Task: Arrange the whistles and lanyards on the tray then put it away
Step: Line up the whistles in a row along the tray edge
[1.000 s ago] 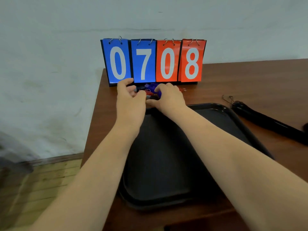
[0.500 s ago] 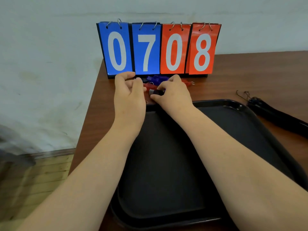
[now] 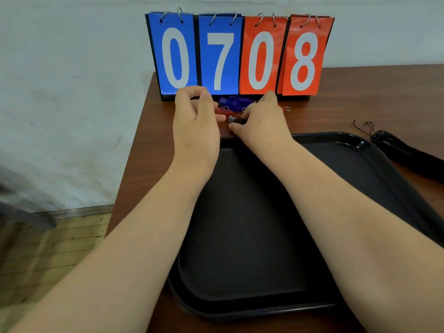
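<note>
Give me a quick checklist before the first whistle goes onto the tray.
1. Tray free to receive: ok, nothing lies on the visible part; forearms cover some.
2. Right hand gripping a whistle: cannot tell; fingertips pinch a small dark piece, identity unclear.
3. Left hand holding anything: cannot tell, fingers curled beside the red whistle.
4. Remaining whistles reachable: ok, blue whistles lie before the scoreboard.
5. Lanyards located: ok, black bundle on the table, right of the tray.
</note>
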